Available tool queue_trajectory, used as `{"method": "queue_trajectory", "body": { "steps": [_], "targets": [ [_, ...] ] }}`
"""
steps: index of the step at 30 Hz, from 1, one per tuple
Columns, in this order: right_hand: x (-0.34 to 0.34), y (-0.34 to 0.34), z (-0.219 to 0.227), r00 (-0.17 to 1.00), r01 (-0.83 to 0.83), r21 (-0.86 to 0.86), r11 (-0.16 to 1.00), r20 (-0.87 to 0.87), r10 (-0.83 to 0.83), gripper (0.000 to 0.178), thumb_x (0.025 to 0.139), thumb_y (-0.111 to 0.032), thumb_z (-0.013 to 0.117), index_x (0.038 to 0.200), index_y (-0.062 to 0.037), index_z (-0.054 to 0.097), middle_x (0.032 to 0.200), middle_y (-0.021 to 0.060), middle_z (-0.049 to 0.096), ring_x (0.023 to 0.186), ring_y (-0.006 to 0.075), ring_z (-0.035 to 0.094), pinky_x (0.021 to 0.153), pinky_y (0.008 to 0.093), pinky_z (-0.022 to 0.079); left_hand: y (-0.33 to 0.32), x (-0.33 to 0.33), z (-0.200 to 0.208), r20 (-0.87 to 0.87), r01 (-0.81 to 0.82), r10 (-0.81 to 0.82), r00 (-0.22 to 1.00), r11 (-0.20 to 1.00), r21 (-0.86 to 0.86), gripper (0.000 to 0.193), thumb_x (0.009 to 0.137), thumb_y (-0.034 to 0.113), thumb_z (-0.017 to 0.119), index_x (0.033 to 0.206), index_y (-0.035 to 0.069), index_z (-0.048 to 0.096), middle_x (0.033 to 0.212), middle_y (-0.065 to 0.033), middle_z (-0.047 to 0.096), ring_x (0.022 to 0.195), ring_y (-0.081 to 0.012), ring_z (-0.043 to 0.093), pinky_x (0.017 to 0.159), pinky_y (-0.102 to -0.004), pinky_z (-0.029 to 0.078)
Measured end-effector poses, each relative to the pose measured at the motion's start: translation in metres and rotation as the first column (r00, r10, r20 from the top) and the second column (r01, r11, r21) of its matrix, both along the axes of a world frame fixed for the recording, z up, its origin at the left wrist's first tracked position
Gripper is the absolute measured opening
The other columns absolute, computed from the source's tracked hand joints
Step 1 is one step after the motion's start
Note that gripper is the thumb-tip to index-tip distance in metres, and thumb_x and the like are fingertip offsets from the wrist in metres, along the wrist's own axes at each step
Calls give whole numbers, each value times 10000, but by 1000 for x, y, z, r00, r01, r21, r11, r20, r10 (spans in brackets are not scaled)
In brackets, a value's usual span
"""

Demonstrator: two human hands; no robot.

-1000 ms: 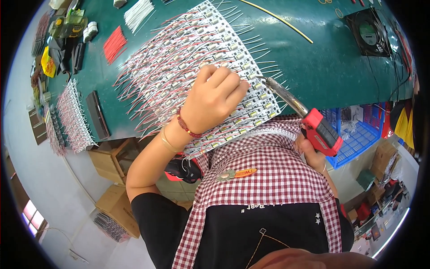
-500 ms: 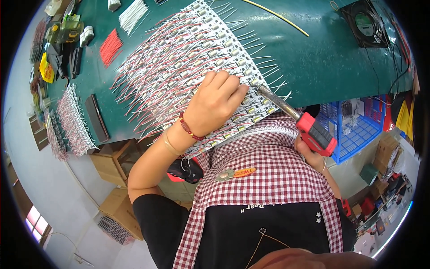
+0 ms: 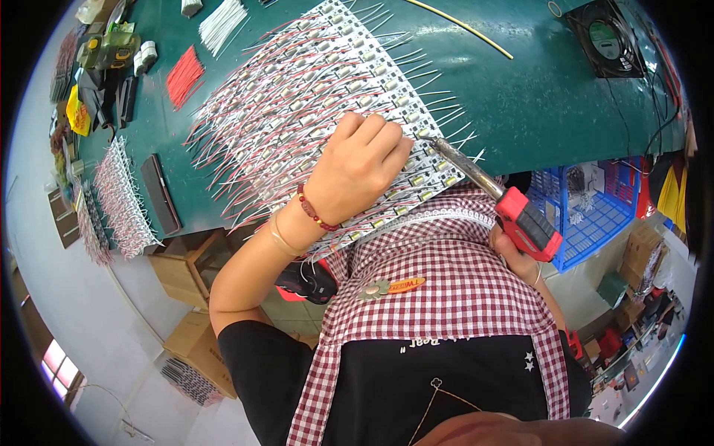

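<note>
My left hand (image 3: 362,157) is curled over a panel of white circuit boards (image 3: 401,89), which carries rows of small components and many red and white wires. Its fingertips are pinched together near the panel's right side, and whatever they hold is hidden under the hand. Down by the apron, my right hand (image 3: 515,260) grips a soldering iron (image 3: 526,223) with a red and black handle. The iron's metal barrel slants up to the left, and its thin bent tip is at the boards just right of my left fingertips.
The panel lies on a green tabletop (image 3: 520,97). Bundles of red wires (image 3: 184,77) and white wires (image 3: 222,25) lie to the left, near another wired panel (image 3: 123,201) and a dark case (image 3: 161,195). A black fan (image 3: 606,41) stands far right, above a blue crate (image 3: 595,215).
The soldering iron has shifted slightly to the right and up. My left hand has moved a very little to the left, still pinched over the panel.
</note>
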State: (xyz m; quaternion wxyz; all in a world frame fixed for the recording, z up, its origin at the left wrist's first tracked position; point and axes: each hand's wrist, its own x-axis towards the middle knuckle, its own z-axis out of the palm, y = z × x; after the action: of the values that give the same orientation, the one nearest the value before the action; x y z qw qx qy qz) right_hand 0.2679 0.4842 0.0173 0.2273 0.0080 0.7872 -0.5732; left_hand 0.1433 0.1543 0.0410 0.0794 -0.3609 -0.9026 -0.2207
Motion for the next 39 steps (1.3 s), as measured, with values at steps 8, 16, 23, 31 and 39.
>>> {"method": "queue_trajectory", "body": {
  "steps": [8,16,23,31,39],
  "targets": [
    [5,1,-3,997,51,-142,989,67,-42,158,858,-44,656,1006,6,634,848,64,637,783,155,612,710,301,491,-14,-2,22,-67,-55,50,996,995,-81,241,700,75,624,935,85,675,778,-19,504,777,-188,539,745,-351,412],
    [17,11,-10,991,93,-210,973,118,-70,104,862,-51,656,952,-7,631,825,45,625,757,140,596,679,290,475,0,15,15,-28,-4,7,1000,996,92,283,689,42,640,970,42,681,776,-25,511,719,-186,507,625,-331,392],
    [13,3,3,996,25,-67,997,83,-20,128,783,-87,718,862,-19,645,789,88,640,685,202,615,646,319,475,7,17,-3,59,2,-10,998,991,137,239,719,21,626,952,25,674,763,-51,486,712,-212,490,647,-328,412],
    [20,3,-5,1000,0,24,1000,-7,0,178,697,-65,736,850,-34,651,826,91,635,675,249,617,621,348,479,10,16,-1,43,29,-33,999,996,80,233,743,41,620,971,23,664,782,-54,476,729,-209,491,647,-328,413],
    [20,2,4,1000,21,-15,1000,18,-20,148,685,-45,711,817,-26,646,750,92,628,670,266,613,612,351,474,11,16,4,48,30,-33,998,998,53,218,749,47,618,961,14,658,792,-59,462,742,-212,492,660,-332,414]
  ]
}}
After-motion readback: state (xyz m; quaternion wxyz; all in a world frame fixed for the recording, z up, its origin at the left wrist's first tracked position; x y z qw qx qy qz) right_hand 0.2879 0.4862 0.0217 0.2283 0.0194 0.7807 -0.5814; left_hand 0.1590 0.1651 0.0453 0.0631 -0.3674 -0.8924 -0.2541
